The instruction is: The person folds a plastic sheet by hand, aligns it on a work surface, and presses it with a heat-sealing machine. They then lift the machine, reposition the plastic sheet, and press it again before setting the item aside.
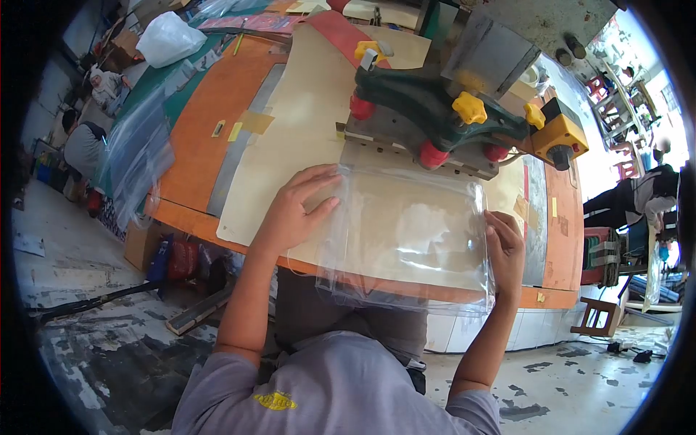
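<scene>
A clear plastic bag (406, 239) lies in front of me, its near edge hanging over the table edge. My left hand (299, 206) is at the bag's left edge, thumb and fingers stretched out and apart, fingertips touching the plastic. On the opposite side, my right hand (505, 243) has its fingers curled and pinched on the bag's right edge. The bag's far edge reaches the metal bar under the press head (435, 116), a dark green casting with yellow star knobs and red parts.
A cream sheet (290, 130) covers part of the orange table (210, 109). Clear plastic sheets (138, 145) drape over the left side, near a white plastic bag (170, 40). A yellow switch box (562, 138) sticks out at the press's right. Other people are seated at far left and stand at right.
</scene>
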The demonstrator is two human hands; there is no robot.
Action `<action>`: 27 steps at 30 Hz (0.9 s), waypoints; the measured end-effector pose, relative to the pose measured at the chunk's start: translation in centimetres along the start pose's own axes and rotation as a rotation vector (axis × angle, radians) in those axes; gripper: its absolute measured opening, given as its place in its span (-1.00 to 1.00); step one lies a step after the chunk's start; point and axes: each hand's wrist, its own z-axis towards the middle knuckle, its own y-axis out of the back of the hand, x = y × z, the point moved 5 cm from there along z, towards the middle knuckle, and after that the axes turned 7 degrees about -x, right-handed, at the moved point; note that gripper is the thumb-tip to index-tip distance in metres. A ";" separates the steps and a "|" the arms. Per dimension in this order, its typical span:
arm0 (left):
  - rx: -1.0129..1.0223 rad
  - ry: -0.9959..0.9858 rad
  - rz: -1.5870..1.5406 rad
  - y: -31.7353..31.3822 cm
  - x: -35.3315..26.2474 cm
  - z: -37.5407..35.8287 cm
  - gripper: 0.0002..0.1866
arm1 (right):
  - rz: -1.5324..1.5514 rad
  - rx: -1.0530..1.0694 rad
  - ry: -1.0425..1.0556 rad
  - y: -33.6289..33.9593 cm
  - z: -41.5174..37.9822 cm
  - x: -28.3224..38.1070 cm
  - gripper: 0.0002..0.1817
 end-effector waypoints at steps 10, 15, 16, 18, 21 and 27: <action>-0.005 -0.005 0.001 -0.1 0.3 0.0 -0.56 | -0.043 0.009 0.001 0.0 0.1 0.2 -0.66; -0.005 -0.008 0.000 -0.1 0.3 0.0 -0.55 | -0.048 0.004 0.000 0.0 0.1 0.1 -0.66; -0.005 -0.009 0.001 -0.1 0.3 0.0 -0.55 | -0.048 0.002 -0.003 0.0 0.1 0.1 -0.66; -0.006 -0.011 0.000 -0.1 0.3 0.0 -0.55 | -0.051 0.000 -0.003 0.0 0.1 0.2 -0.66; -0.009 -0.012 -0.003 -0.1 0.5 0.0 -0.55 | -0.058 0.000 -0.002 0.0 0.1 0.1 -0.67; -0.001 0.005 -0.006 0.0 0.1 0.0 -0.56 | -0.050 0.003 -0.014 0.0 0.1 0.0 -0.67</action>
